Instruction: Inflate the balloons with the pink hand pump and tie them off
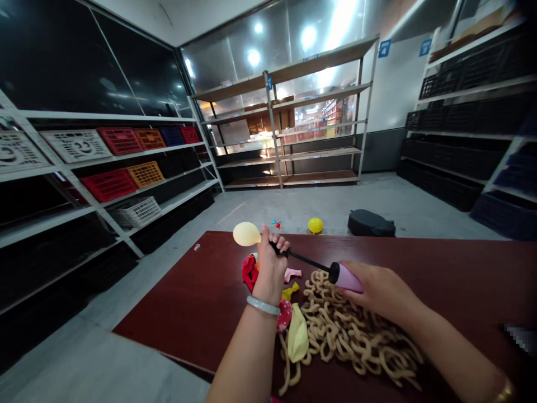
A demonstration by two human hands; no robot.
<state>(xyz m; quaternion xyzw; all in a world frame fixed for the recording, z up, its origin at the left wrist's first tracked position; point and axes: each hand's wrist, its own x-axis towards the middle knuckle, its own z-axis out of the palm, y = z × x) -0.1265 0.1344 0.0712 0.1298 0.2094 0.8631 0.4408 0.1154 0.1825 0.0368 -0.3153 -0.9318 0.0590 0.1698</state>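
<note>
My left hand [271, 263] is closed round the neck of a pale yellow balloon [246, 233] and the tip of a hand pump, above the dark red table [188, 296]. The balloon is small and partly swollen. My right hand [380, 289] grips the pink barrel of the pump [346, 277], whose black rod runs left to the balloon. Under both hands lie limp balloons, red [249, 272], pink [292, 273] and yellow [297, 334], beside a heap of beige looped cord [356, 336].
A yellow balloon [315, 225] and a black bag [371, 223] lie on the grey floor beyond the table. Metal shelves with coloured crates [121, 140] line the left wall; bare shelves [314, 151] stand at the back, dark crates [461, 112] on the right.
</note>
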